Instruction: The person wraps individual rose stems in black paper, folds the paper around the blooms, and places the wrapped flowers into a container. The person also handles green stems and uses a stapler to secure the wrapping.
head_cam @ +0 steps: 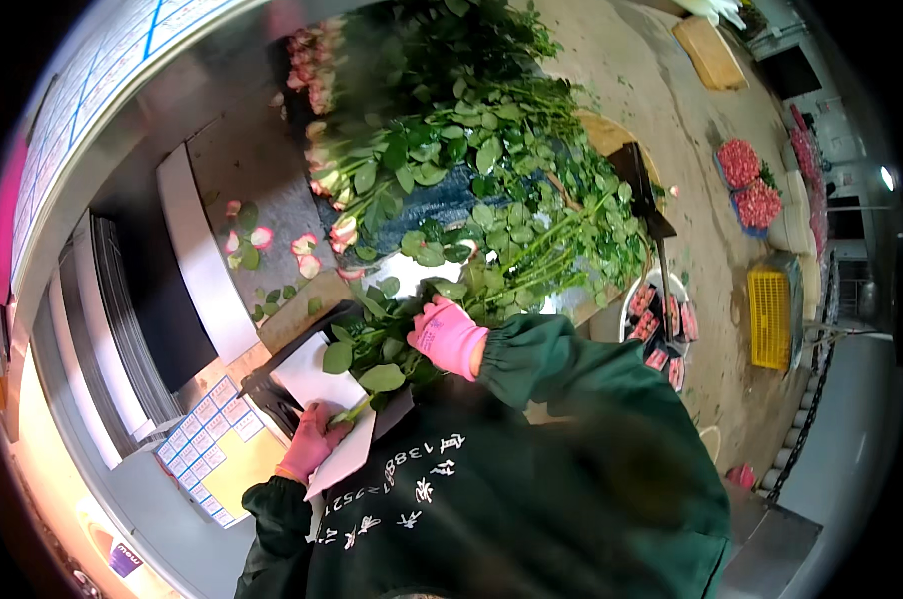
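My left hand [315,442], in a pink glove, rests at a folded white paper or card sheet [353,448]. Its fingers close around the end of a leafy rose stem [359,409]; any bloom there is hidden. My right hand [448,337], also gloved in pink, grips leafy rose stems [380,344] farther along, over the bench edge. Beyond it, long cut rose stems [549,281] lie across the bench. Pink-edged white roses [344,233] face left at the end of a large heap of rose foliage [489,153].
Loose rose heads and petals [307,254] lie left of the heap. Stacked card sheets [122,322] and a sheet of printed labels [204,442] sit at left. A dark metal blade-like fixture [642,191], a white bucket [623,314] and a yellow crate [769,318] are at right.
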Motion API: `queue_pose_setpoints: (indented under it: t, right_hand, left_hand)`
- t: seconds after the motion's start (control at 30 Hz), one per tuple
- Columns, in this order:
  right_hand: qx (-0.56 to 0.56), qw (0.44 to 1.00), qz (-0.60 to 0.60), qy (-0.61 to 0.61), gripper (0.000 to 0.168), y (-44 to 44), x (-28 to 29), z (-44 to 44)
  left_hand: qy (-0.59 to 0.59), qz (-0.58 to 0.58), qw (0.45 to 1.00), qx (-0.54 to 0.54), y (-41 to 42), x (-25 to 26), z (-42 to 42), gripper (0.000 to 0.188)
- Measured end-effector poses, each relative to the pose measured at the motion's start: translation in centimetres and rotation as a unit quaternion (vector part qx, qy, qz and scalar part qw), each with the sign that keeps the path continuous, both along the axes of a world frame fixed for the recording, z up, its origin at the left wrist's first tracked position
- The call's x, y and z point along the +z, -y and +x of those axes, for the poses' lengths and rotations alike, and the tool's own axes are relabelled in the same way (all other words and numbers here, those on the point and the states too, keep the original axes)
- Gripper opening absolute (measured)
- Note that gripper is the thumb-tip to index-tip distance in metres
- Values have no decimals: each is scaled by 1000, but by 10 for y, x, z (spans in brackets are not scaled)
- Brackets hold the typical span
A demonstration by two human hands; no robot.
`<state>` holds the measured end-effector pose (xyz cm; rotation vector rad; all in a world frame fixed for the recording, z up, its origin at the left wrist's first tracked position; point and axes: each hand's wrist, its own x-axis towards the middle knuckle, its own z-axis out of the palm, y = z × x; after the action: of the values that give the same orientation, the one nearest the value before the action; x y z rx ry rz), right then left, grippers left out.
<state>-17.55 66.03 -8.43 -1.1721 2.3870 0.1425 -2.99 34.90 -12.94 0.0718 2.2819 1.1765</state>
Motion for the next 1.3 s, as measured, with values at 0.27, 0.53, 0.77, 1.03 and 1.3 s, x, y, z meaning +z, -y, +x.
queue_pose_setpoints:
  t: [0.27,0.53,0.77,1.03,1.3]
  right_hand:
    - [-161,983,-36,86,24,-47,-18,48]
    - [-350,934,47,52,30,-94,-40,-10]
    - [-236,964,126,2,36,-98,-41,-37]
    - [-225,958,33,174,43,-124,-12,-134]
    - [-406,887,-52,-214,70,-128,-14,-373]
  left_hand:
    - [-16,-5,999,-44,-1,6,-3,32]
    - [-10,-24,998,-50,-1,10,-6,32]
    - [3,-52,997,-62,7,3,0,37]
    - [18,-54,995,-87,-3,12,-14,38]
    - [48,-59,994,-74,-9,19,-24,37]
